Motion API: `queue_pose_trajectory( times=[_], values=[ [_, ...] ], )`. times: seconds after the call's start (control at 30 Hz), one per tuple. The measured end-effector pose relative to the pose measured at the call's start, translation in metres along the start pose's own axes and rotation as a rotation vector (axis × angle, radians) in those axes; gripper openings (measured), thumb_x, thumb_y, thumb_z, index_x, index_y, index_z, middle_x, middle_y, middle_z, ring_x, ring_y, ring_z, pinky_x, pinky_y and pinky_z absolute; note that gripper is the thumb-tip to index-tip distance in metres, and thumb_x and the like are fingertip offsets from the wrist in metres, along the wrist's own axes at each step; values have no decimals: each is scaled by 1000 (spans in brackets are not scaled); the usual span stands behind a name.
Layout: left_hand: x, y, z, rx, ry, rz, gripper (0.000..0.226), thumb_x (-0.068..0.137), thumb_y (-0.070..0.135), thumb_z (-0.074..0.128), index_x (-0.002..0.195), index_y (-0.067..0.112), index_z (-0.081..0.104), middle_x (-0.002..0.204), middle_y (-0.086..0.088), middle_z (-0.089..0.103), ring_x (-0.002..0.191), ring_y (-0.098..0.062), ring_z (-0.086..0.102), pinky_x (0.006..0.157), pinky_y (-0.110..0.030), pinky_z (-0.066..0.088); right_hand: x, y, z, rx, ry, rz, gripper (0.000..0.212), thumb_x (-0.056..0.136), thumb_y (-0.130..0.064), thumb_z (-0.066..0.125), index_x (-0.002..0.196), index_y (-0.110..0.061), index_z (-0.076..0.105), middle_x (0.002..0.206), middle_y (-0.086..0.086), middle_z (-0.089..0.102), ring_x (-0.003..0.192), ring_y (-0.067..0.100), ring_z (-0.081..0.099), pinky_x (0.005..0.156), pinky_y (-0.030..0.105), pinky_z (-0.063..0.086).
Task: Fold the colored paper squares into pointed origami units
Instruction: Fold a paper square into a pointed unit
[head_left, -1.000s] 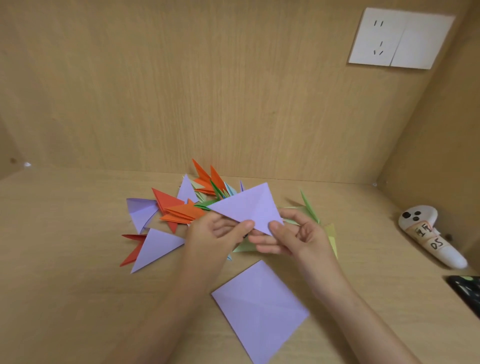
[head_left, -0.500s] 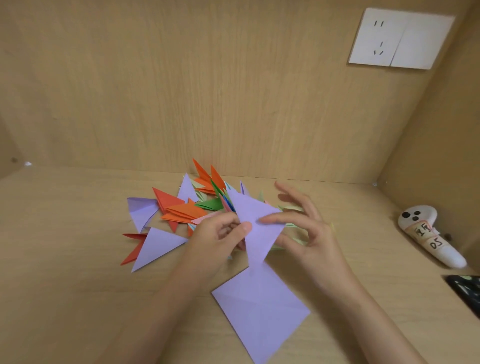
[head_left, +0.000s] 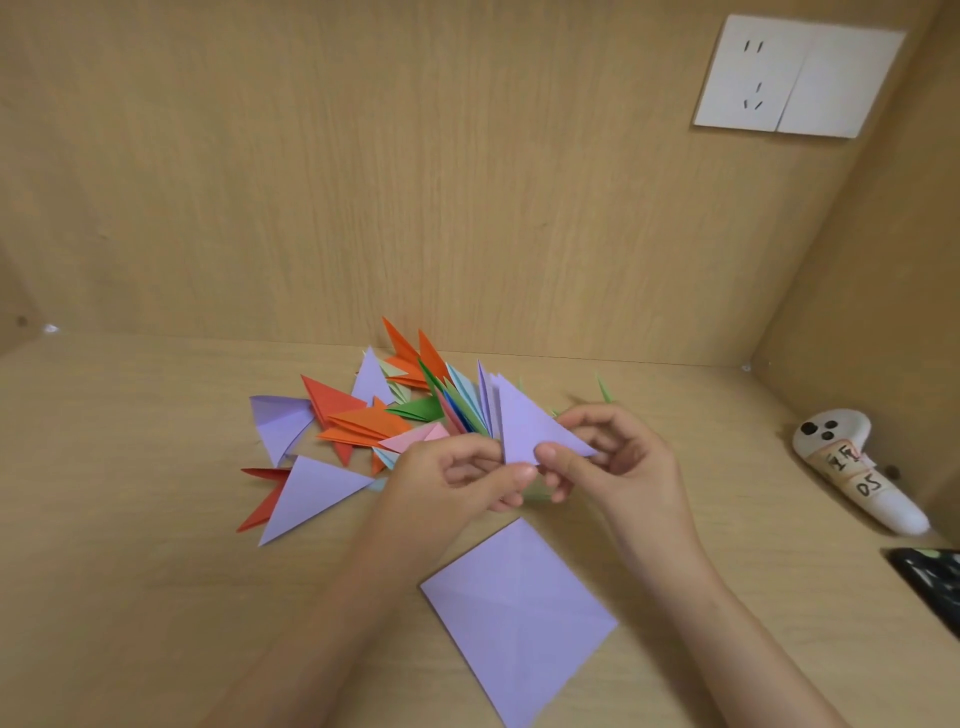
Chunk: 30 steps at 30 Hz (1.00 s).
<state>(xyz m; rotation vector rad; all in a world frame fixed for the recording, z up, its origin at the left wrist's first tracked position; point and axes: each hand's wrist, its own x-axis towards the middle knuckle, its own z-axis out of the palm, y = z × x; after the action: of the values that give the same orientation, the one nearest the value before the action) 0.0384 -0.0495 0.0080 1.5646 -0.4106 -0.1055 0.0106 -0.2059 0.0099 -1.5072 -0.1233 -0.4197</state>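
A lilac paper folded into a small triangle (head_left: 530, 423) is held just above the desk between both hands. My left hand (head_left: 457, 478) pinches its lower left corner with thumb and fingers. My right hand (head_left: 613, 457) pinches its lower right edge, fingers curled behind the paper. A flat lilac paper square (head_left: 514, 618) with crease lines lies on the desk in front of the hands. Behind the hands lies a pile of folded pointed units (head_left: 395, 415) in orange, red, lilac, green, pink and blue.
The wooden desk (head_left: 130, 545) is closed in by a back wall and a right side wall. A white controller with a taped label (head_left: 857, 467) lies at the right. A dark object (head_left: 930, 582) shows at the right edge. A white wall socket (head_left: 795, 78) sits high up.
The wide lilac triangle has been folded in half into a smaller triangle. My right hand moved from open over the paper to pinching its right edge.
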Motion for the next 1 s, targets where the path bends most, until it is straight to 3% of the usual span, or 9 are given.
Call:
queue_pose_trajectory(
  times=[0.17,0.27,0.33,0.47,0.7,0.8,1.0],
  values=[
    [0,-3,-2,104,39,-12,12,83,9,70,78,-2,68,60,0,69,62,-10,68,59,-19,52,1,-1,1,16,-17,14,33,75,8,71,100,-8,59,60,7,61,51,18,57,53,25,50],
    [0,-4,-2,145,52,-1,11,83,9,69,76,0,69,61,3,68,63,-9,67,59,-18,51,2,0,-1,-18,-56,96,38,68,-7,78,103,-7,61,67,3,65,50,18,57,56,24,50],
    [0,-4,-3,173,51,5,10,83,9,69,74,3,70,61,4,68,63,-6,66,58,-15,49,0,-1,-2,-76,-117,166,30,68,-12,79,93,-2,66,72,4,66,51,15,55,55,22,47],
    [-1,-3,-3,222,26,25,12,83,8,68,71,8,71,61,5,69,61,-2,63,57,-8,42,-1,-2,-3,-151,-177,214,13,76,-9,76,69,-1,69,57,3,62,48,12,49,51,18,42],
    [-2,-2,-3,273,126,104,20,86,9,65,68,17,70,59,12,65,59,1,60,58,-7,41,-1,-1,-5,-230,-173,227,23,81,-18,73,69,2,70,55,1,65,44,9,47,48,19,36],
    [-1,-2,-5,220,183,125,19,85,9,67,68,18,69,63,0,68,59,-2,62,58,-9,43,0,-2,-8,-218,-183,217,23,84,-16,70,75,6,69,52,-4,64,45,7,46,48,16,34],
    [-1,-2,-6,186,213,113,18,86,9,65,71,18,70,65,1,69,61,-3,63,59,-12,46,1,-1,-7,-226,-203,215,29,85,-19,66,81,9,68,74,7,74,53,13,56,49,22,34]
  ],
)
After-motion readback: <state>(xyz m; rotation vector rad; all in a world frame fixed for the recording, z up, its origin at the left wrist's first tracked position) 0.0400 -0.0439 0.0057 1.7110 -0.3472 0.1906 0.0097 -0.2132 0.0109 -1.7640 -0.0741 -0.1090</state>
